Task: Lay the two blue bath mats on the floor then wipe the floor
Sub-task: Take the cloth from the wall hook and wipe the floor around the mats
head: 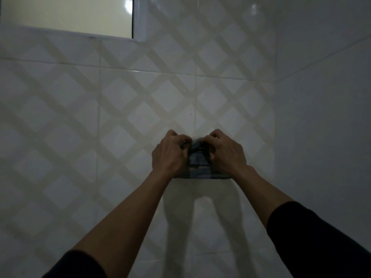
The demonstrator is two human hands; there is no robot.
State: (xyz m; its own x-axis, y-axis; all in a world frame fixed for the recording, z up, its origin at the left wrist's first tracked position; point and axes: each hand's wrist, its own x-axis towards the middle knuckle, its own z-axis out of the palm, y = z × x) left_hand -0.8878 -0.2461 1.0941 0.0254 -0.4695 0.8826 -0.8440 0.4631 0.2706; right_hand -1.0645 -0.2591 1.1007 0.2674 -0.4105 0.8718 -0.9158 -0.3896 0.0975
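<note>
Dark sleeves (321,237) low in view, both arms stretched out; left hand (168,155) and right hand (226,153) each clamp a grip on the bunched grey-blue cloth (197,167) between them, against the tiled wall (120,117).

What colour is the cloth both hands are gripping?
Dull grey-blue with darker bands; the cloth, seen in the dim head view, sits between left hand and right hand.

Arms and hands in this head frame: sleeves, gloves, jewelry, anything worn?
Both hands bare: left hand, right hand, no gloves, rings or watch visible. Forearms bare too. A dark, black-looking sleeve is pushed up on each arm: left sleeve, right sleeve. No markings seen in the dim light.
</note>
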